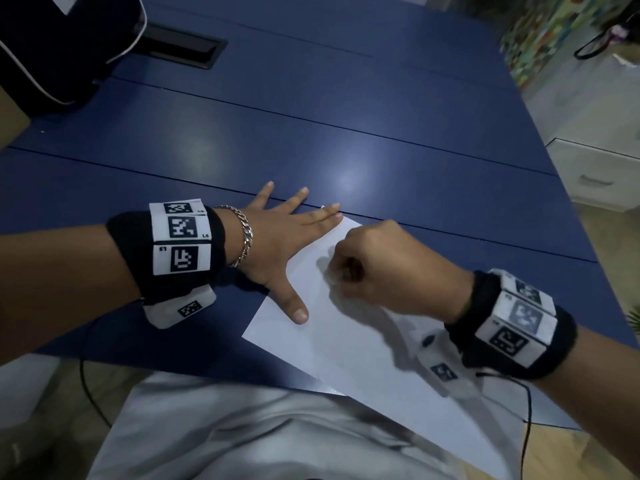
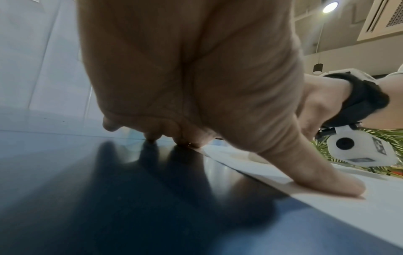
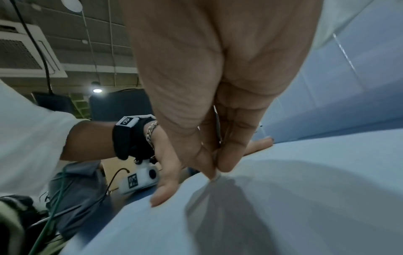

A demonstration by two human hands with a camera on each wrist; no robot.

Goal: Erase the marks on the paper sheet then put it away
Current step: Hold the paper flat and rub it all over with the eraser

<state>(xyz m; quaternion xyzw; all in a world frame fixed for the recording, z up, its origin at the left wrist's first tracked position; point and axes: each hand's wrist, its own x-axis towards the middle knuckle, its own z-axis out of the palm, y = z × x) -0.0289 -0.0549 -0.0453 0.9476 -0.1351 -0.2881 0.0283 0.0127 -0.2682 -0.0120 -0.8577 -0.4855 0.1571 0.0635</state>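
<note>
A white paper sheet lies slanted on the blue table, its near corner hanging over the front edge above my lap. My left hand lies flat with spread fingers at the sheet's far left corner, thumb pressing on the paper. My right hand is curled over the sheet's upper part. In the right wrist view its fingertips pinch a small pale eraser against the paper. No marks show on the visible paper; the spot beneath the right hand is hidden.
A dark bag sits at the table's far left beside a black cable slot. A white drawer cabinet stands off the right edge. Thin cables hang from both wrists near the front edge.
</note>
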